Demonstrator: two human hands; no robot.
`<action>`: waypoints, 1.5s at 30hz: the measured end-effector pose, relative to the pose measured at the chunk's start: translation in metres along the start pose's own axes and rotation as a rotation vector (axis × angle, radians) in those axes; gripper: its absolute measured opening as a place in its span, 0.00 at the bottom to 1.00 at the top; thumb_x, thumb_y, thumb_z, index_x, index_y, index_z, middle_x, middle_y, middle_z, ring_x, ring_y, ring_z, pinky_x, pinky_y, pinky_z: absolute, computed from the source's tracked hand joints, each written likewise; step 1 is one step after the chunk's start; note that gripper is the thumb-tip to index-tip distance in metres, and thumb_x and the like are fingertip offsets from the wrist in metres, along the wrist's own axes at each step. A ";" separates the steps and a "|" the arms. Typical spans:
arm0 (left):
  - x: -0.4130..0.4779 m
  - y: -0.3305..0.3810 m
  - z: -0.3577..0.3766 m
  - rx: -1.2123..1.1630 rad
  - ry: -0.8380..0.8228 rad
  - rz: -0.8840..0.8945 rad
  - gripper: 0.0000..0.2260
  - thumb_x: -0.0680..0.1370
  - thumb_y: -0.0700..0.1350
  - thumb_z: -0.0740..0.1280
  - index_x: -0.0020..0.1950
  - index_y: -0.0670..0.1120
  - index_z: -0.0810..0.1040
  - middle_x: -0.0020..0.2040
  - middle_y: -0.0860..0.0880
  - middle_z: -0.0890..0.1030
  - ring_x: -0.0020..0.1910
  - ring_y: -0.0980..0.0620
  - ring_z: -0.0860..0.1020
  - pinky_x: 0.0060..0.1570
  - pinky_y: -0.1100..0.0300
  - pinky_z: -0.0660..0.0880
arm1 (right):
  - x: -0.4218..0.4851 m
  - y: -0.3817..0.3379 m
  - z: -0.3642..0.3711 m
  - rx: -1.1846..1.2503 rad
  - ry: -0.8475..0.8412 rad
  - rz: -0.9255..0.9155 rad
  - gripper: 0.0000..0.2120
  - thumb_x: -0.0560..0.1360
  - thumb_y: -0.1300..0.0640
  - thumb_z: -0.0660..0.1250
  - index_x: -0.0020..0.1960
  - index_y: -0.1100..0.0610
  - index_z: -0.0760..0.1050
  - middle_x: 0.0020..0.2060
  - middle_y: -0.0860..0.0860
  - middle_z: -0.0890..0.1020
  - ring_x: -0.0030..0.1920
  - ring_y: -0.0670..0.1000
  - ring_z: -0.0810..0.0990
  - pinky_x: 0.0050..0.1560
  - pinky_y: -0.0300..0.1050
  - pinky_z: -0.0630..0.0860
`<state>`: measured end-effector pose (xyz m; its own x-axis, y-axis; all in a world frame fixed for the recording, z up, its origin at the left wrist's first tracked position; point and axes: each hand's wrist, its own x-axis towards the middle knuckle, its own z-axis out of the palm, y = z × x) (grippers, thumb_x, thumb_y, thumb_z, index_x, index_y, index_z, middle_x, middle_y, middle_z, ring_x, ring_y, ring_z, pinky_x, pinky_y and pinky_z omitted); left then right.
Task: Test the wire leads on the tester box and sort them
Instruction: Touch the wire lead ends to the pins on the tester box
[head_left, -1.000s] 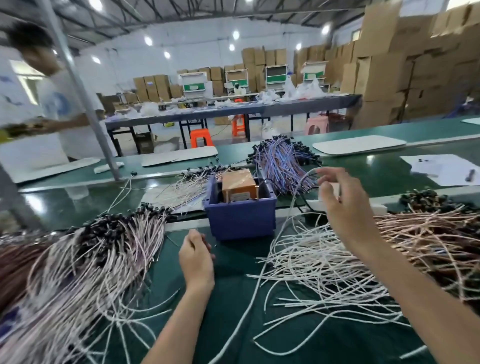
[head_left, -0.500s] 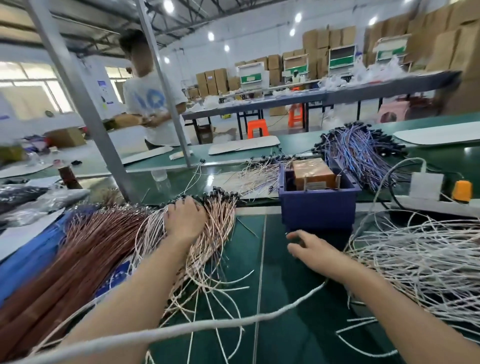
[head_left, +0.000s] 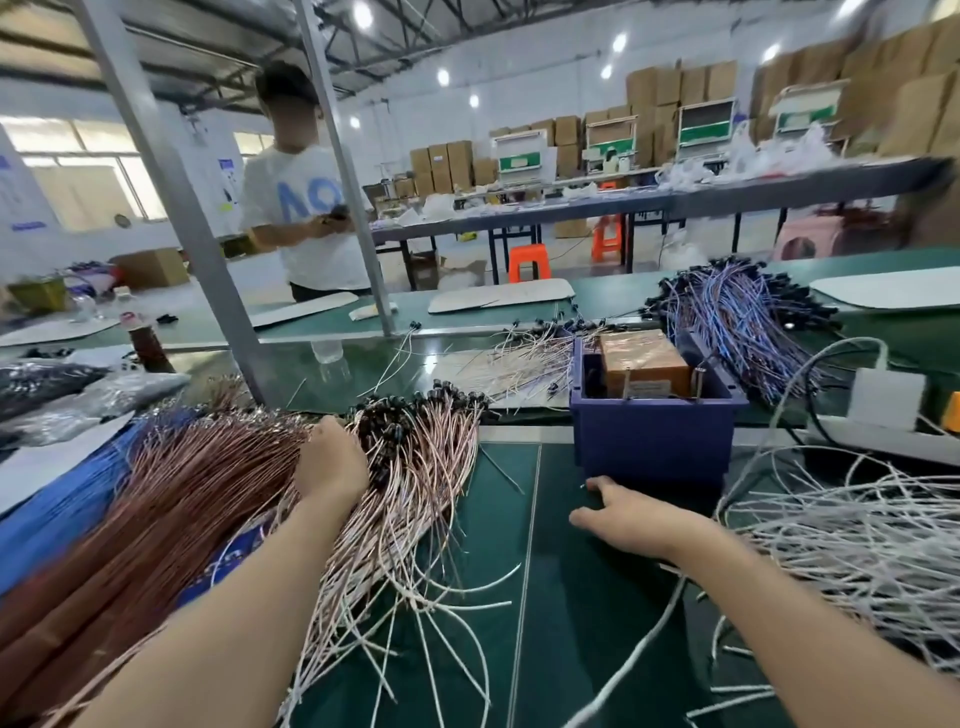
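The tester box, orange-brown, sits inside a blue bin at the centre right. My left hand is on a pile of pinkish-white wire leads with black ends, fingers curled down into the leads with the tips hidden. My right hand lies flat with straight fingers on the green mat, just in front of the bin, and holds nothing. A heap of white leads spreads to its right.
Brown leads lie far left and blue-purple leads lie behind the bin. A white power strip is at the right. Two metal posts rise at the left. A person stands beyond the bench.
My view swung left. My left hand moved from the mat up onto the pinkish-white pile. My right hand came down from the white leads to the mat in front of the bin.
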<state>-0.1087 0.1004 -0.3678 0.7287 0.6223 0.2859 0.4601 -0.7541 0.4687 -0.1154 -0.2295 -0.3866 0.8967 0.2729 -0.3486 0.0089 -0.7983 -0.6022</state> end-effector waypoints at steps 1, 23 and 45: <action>-0.002 0.002 0.002 -0.027 0.027 0.023 0.08 0.84 0.44 0.58 0.59 0.41 0.72 0.56 0.41 0.78 0.52 0.41 0.77 0.44 0.51 0.69 | 0.001 0.000 -0.001 -0.002 0.000 0.006 0.32 0.81 0.44 0.60 0.81 0.52 0.54 0.72 0.53 0.70 0.66 0.54 0.73 0.62 0.44 0.69; 0.021 0.012 -0.019 -0.465 -0.049 -0.072 0.19 0.84 0.46 0.55 0.34 0.42 0.70 0.33 0.43 0.72 0.37 0.43 0.71 0.41 0.51 0.68 | 0.005 0.017 0.007 0.188 0.054 0.023 0.36 0.80 0.42 0.61 0.82 0.50 0.50 0.69 0.54 0.76 0.68 0.54 0.73 0.68 0.47 0.67; -0.009 -0.007 -0.010 0.301 -0.206 0.445 0.15 0.81 0.61 0.60 0.57 0.55 0.79 0.76 0.42 0.62 0.76 0.40 0.59 0.76 0.43 0.49 | -0.017 0.015 -0.005 0.488 0.142 -0.198 0.13 0.84 0.54 0.60 0.67 0.50 0.73 0.39 0.49 0.83 0.27 0.39 0.77 0.28 0.30 0.70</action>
<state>-0.1234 0.1019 -0.3653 0.9552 0.2001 0.2181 0.1884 -0.9794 0.0733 -0.1283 -0.2493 -0.3861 0.9501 0.2902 -0.1146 0.0073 -0.3881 -0.9216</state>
